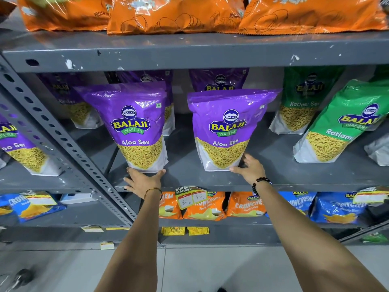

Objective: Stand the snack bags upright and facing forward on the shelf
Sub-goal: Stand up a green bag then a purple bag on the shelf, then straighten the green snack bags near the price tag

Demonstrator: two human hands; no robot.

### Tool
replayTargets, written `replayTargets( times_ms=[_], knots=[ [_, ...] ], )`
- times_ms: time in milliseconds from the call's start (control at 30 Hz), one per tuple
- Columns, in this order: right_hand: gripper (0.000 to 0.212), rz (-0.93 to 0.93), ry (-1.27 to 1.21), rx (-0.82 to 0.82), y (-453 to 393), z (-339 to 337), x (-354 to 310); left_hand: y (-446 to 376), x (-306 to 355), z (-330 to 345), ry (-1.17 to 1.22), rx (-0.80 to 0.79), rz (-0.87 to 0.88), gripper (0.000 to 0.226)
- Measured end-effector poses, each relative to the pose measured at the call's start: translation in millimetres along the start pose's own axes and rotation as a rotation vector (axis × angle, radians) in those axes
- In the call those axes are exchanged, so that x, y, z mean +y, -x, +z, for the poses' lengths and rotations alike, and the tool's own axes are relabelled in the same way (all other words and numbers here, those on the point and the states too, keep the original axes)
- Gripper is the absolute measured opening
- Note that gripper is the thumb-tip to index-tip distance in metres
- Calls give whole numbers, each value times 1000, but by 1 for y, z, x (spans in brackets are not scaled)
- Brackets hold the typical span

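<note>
Two purple Aloo Sev bags stand upright and face forward on the grey middle shelf (185, 175). My left hand (143, 180) rests with spread fingers against the bottom edge of the left purple bag (134, 125). My right hand (250, 168) touches the lower right corner of the right purple bag (227, 129), fingers apart. Neither hand closes around a bag. More purple bags (219, 81) stand behind them. Green Ratlami Sev bags (341, 123) stand upright to the right.
Orange chip bags (174, 13) fill the shelf above. Orange and blue Crunchem bags (244, 204) sit on the shelf below, behind a price tag (190, 197). A perforated grey upright (63, 144) slants at the left, with another purple bag (23, 148) beyond it.
</note>
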State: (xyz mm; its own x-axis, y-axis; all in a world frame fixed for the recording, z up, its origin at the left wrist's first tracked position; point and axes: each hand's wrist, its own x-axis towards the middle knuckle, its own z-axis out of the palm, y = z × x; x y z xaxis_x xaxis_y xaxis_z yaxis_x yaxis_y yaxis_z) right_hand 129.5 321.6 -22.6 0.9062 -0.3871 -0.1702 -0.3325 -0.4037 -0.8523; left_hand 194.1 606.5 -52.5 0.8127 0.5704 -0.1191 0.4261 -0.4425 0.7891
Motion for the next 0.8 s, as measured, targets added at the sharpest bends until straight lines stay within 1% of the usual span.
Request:
replayTargets(
  times_ms=[67,133,200,233,300,367,467,533,633,700,733,800],
  knots=[
    [59,-8,-41,-4,2,-1,-1,2,0,-3,-19,7,16,118],
    [69,4,-86,9,4,-1,1,9,-2,-5,-30,19,31,118],
    [80,42,-124,61,8,-3,6,24,-5,-5,-19,17,48,119],
    [80,50,-130,91,11,-4,9,35,-7,-2,-8,4,61,119],
    [73,43,-126,164,18,-9,18,63,-8,8,25,-43,112,115],
    [63,33,-112,257,26,-19,27,99,-5,24,49,-118,223,107],
    [55,56,-93,398,36,-44,46,154,11,55,83,-291,410,93],
    [53,101,-80,488,42,-68,61,187,27,76,103,-401,464,88],
    [54,154,-83,610,49,-113,84,225,49,108,80,-516,529,82],
    [58,184,-66,643,47,-146,101,245,63,132,65,-567,568,80],
    [60,196,-56,633,43,-163,110,254,69,145,69,-596,571,79],
    [64,200,-57,565,31,-192,125,272,83,172,93,-647,546,80]
  ],
)
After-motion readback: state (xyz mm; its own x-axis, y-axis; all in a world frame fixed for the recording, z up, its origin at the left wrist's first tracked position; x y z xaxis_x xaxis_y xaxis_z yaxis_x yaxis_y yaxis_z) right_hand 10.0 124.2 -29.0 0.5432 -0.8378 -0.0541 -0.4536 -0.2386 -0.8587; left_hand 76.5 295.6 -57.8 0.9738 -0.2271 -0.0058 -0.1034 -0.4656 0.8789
